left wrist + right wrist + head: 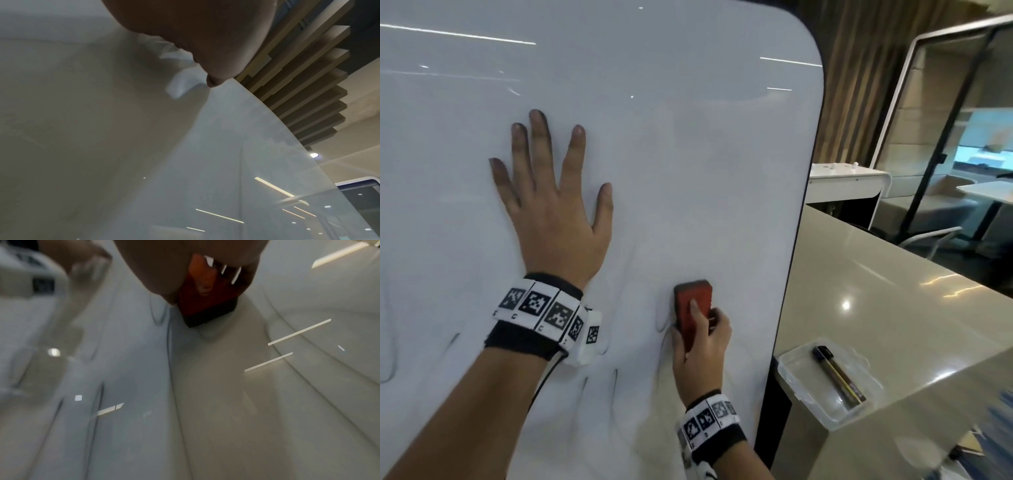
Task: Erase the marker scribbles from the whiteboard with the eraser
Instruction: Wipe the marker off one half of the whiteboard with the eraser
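Observation:
A large whiteboard (688, 154) with rounded corners fills the head view. Faint dark marker strokes (453, 339) remain low on it, near both wrists. My left hand (551, 205) lies flat on the board, fingers spread and straight; the fingertips are smudged dark. My right hand (702, 346) grips a red eraser (693, 305) with a dark felt face and holds it against the board at lower centre. In the right wrist view the eraser (205, 305) sits on the board beside a thin dark stroke (169, 345). In the left wrist view, only the palm (205, 32) and the whiteboard (226, 162) show.
To the right of the board runs a beige counter (893, 291). A clear plastic tray (801, 377) on it holds a dark marker (839, 377). Beyond are a white cabinet (846, 185), a glass partition (941, 137) and tables.

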`<state>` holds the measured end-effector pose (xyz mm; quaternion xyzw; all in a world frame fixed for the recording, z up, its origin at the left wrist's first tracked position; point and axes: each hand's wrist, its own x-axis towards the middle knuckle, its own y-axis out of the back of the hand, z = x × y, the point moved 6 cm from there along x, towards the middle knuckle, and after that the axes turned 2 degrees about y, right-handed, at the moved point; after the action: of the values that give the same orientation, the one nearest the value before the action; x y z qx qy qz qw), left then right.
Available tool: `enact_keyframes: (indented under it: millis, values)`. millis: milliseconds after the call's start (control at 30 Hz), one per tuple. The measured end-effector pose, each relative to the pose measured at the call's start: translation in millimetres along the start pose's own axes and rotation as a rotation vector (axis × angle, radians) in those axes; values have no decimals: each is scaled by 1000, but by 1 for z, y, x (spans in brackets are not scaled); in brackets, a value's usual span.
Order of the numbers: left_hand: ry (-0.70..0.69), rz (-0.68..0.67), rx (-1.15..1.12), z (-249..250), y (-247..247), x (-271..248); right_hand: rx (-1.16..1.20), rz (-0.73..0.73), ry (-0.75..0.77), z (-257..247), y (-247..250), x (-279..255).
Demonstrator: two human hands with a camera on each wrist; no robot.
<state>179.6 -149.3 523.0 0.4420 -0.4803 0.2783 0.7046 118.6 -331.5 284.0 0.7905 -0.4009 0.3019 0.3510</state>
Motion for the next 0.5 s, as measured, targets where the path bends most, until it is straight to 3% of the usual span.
enact_keyframes:
  millis: [67,133,300,367,433,500]
  values:
    - [-1,-8,0,0,0,-2,-48,-64,60,6,-4,-23]
    - [-11,-8,0,-1,0,-3,-49,-42,118,3,1,-6]
    - [-30,-5,3,-5,-1,-4,59,280,-50,-15,49,103]
    - [-25,-8,2,-4,-1,-4,80,353,-100,-20,58,124]
    - [-14,-7,0,-2,0,-6,70,363,-68,-30,48,117]
    - [-7,-10,6,-1,1,-7,-7,233,98,-41,20,76]
